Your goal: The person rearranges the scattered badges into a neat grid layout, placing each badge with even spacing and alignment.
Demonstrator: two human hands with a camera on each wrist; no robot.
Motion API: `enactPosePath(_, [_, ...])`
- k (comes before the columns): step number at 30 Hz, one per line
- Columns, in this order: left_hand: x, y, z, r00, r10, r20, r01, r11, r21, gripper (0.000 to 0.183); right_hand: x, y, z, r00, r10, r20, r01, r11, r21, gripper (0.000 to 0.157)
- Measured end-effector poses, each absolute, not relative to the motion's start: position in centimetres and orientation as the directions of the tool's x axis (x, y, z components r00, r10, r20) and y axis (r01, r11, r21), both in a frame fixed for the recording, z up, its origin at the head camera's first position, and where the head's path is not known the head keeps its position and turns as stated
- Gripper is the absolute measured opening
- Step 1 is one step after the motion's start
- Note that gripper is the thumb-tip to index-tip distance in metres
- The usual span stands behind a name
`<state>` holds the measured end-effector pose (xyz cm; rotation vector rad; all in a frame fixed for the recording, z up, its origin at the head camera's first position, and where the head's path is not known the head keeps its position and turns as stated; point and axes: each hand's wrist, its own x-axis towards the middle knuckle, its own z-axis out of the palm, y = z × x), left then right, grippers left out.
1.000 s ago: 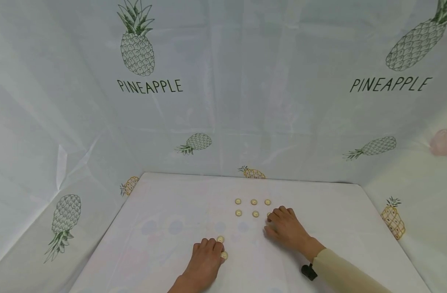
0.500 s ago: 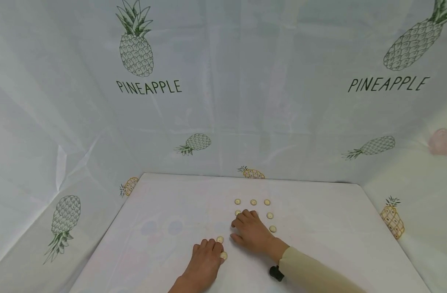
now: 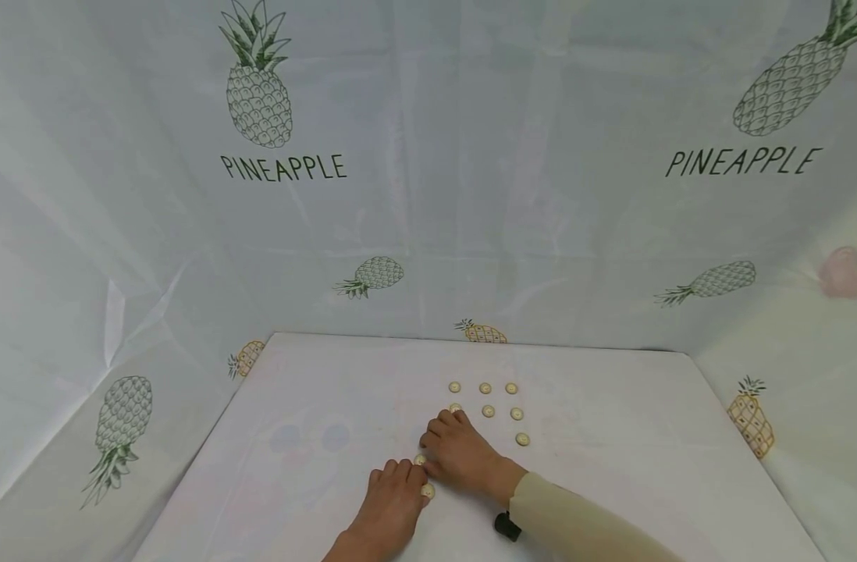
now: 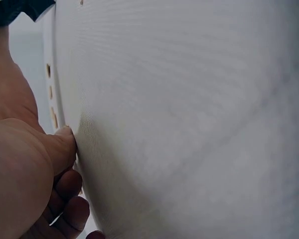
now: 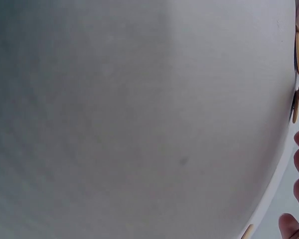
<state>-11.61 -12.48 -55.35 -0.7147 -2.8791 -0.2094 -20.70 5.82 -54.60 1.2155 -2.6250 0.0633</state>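
Note:
Several round beige buttons lie on the white table. In the head view my left hand [image 3: 389,503] rests at the front, its thumb and forefinger pinching a button [image 3: 428,490], whose edge shows between the fingertips in the right wrist view. Just beyond those fingertips lies another button [image 3: 420,460]. My right hand [image 3: 464,457] is close over it from the right, fingers loosely bent and thumb near it. A further button [image 3: 455,408] peeks out past the right hand's knuckles. In the left wrist view the left hand [image 4: 25,174] is low over the tabletop.
Behind the right hand buttons form rows: a far row including a button [image 3: 485,388], a nearer one with a button [image 3: 488,411], and a single button [image 3: 523,439] in front. A black wrist camera [image 3: 507,526] hangs under the right sleeve. A pineapple-print curtain [image 3: 471,195] surrounds the table [image 3: 611,406].
My right hand has moved left from the right-hand column to beside the left hand, uncovering a button in the third row. The left hand has stayed in place with its button.

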Motion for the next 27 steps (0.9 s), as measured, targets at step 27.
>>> enactPosePath(27, [-11.7,-12.5,-55.3,-0.877,0.457,0.15,0.473,0.876,0.094,0.022,-21.5,6.5,-54.6,-0.615,-0.761,0.206,-0.775,0.632,0.021,0.015])
